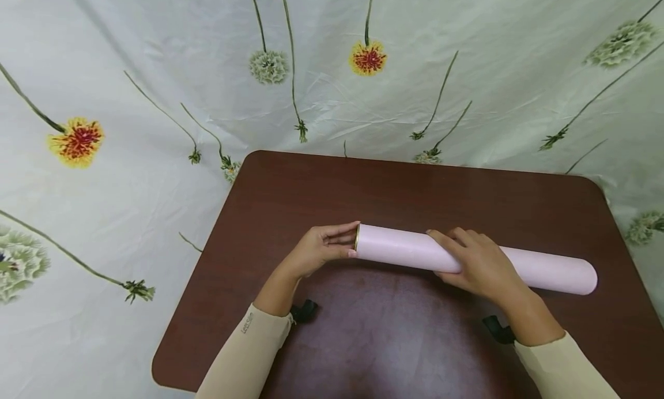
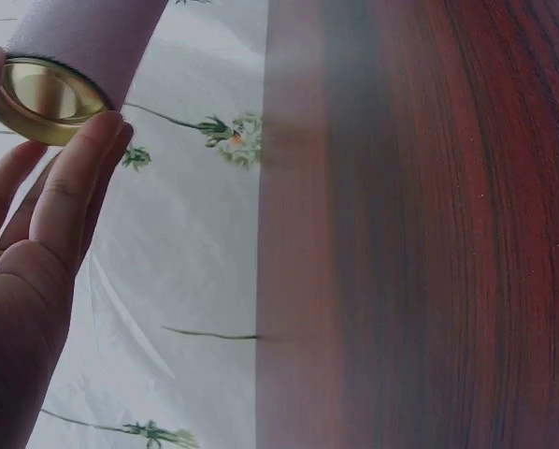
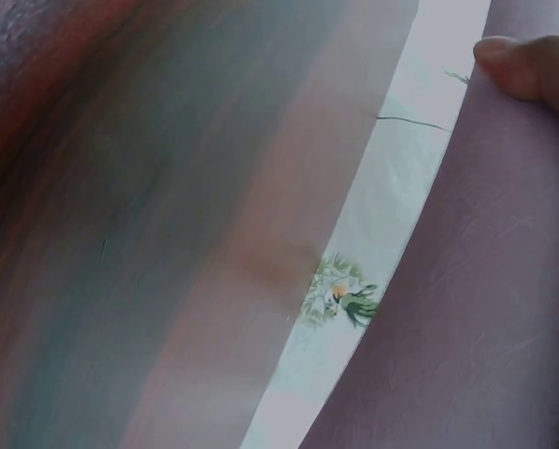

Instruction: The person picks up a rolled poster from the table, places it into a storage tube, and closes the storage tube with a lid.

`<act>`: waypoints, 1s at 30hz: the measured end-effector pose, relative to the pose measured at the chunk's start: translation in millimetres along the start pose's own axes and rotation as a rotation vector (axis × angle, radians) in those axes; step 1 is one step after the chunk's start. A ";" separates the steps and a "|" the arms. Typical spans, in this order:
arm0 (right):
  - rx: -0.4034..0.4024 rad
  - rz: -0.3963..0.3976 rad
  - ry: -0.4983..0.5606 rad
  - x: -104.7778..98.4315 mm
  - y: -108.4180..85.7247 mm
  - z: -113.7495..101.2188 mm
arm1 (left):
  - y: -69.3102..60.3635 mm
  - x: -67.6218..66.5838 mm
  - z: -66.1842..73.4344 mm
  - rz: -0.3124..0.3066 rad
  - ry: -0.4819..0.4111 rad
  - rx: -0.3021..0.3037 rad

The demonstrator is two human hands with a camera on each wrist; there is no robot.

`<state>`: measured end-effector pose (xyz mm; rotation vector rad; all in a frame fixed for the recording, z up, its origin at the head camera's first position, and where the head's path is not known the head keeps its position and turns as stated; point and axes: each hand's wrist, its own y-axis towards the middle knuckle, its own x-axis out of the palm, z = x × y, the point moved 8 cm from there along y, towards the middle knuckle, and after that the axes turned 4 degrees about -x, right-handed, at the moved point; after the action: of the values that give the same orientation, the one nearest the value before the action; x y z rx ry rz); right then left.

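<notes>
A long pale pink tube (image 1: 399,248) is held level above the dark table, its right end pointing slightly toward the near side. My right hand (image 1: 479,263) grips it from above near the middle, thumb and fingers around it. At the left end sits a shiny gold metal cap (image 2: 50,98) with a sunken centre. My left hand (image 1: 324,246) pinches the rim of this cap between thumb and fingertips, the palm standing off from the end. In the right wrist view the tube (image 3: 476,309) fills the right side, with only one digit of the hand showing.
The reddish-brown wooden table (image 1: 321,185) has rounded corners and a glossy patch of glare near the front. A white cloth (image 1: 171,36) printed with flowers hangs behind it and along the left. Dark straps (image 1: 304,311) show at both wrists, below cream sleeves (image 1: 244,353).
</notes>
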<state>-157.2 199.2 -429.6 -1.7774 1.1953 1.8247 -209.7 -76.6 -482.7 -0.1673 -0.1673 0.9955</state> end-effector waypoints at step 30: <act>0.070 -0.148 -0.028 11.1 19.4 -15.2 | -16.6 -18.0 9.4 0.058 0.258 0.006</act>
<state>-163.2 172.9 -431.6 -1.7463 1.0738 1.6983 -207.7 -100.0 -471.1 -0.2948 0.0769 1.0220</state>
